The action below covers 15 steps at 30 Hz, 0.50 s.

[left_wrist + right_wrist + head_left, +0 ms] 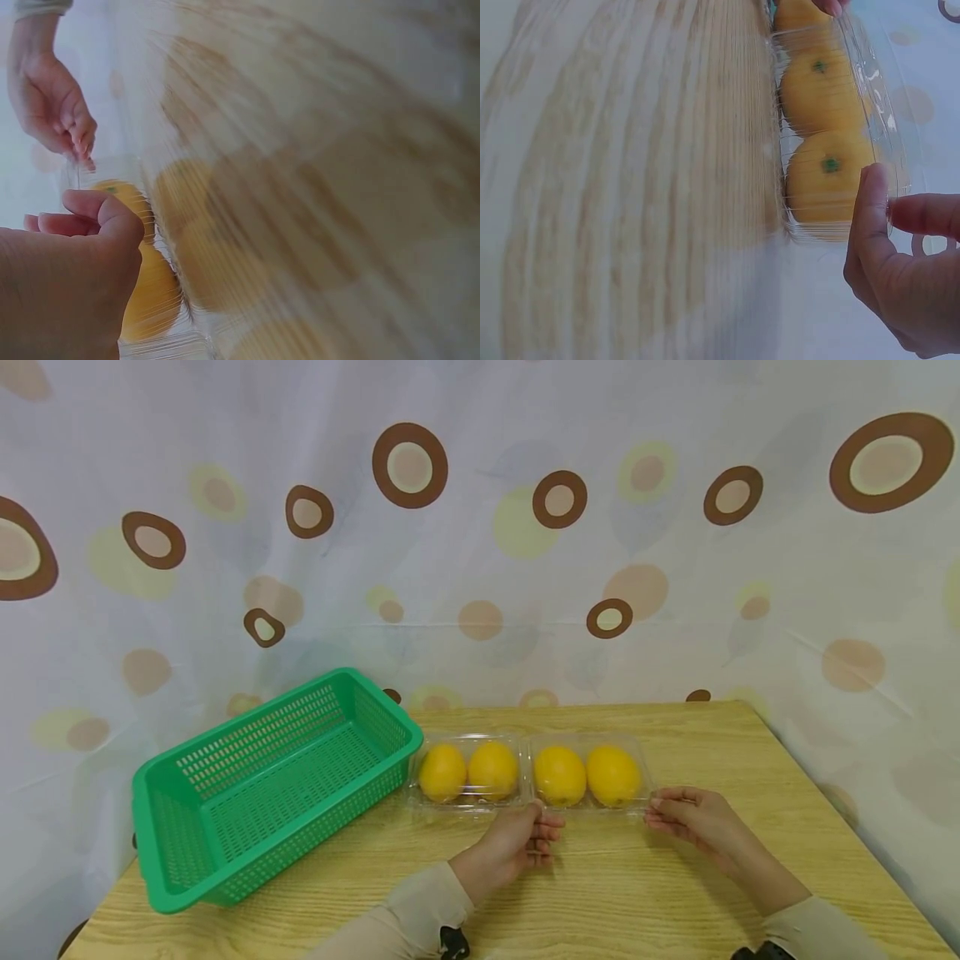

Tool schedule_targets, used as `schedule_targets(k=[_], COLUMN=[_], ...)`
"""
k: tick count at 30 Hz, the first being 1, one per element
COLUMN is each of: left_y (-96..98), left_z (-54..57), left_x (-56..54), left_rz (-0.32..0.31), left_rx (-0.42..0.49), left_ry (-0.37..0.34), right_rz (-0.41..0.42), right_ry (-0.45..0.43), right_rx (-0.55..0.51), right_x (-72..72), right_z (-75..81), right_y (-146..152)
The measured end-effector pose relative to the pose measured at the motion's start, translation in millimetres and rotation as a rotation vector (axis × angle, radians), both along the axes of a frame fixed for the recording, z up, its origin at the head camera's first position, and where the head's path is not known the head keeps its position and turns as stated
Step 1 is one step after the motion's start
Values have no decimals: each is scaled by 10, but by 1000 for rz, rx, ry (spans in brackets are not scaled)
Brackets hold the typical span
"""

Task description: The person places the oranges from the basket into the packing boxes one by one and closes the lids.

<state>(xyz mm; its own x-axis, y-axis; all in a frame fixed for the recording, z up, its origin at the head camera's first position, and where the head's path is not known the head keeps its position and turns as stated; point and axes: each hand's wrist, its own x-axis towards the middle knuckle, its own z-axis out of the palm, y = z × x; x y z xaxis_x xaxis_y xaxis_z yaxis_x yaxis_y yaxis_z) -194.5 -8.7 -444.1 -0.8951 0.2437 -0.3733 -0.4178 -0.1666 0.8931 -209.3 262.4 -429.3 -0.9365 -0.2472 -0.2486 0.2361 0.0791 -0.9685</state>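
Note:
Two clear plastic clamshell boxes sit side by side on the wooden table. The right clamshell box (585, 746) has two yellow-orange oranges (558, 775) in it, with green stem spots (830, 164) showing in the right wrist view. At its near left corner, the left hand (510, 842) pinches the rim between thumb and fingers. The right hand (701, 827) grips the near right corner, thumb and forefinger on the plastic edge. Beside it, the left clamshell box (467, 742) holds two more oranges (492, 770), untouched by either hand.
A green perforated plastic basket (277, 843) stands at the left of the table (600, 910), angled, with nothing inside. Its right end is close to the left clamshell box. A patterned cloth (480, 552) hangs behind the table and along its sides.

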Motion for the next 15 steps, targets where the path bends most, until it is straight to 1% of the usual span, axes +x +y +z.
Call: schedule_targets(k=[6, 12, 15], left_y=[-11, -49, -59], left_z=[19, 26, 17], left_x=[16, 19, 24], left_rz=[-15, -29, -44], left_rx=[5, 43, 42], left_ry=[-3, -33, -35], right_rz=[-22, -63, -80], right_ry=[38, 94, 131], right_rx=[64, 175, 227], right_x=[26, 79, 107], right_z=[30, 41, 38], right_y=[-50, -110, -128])
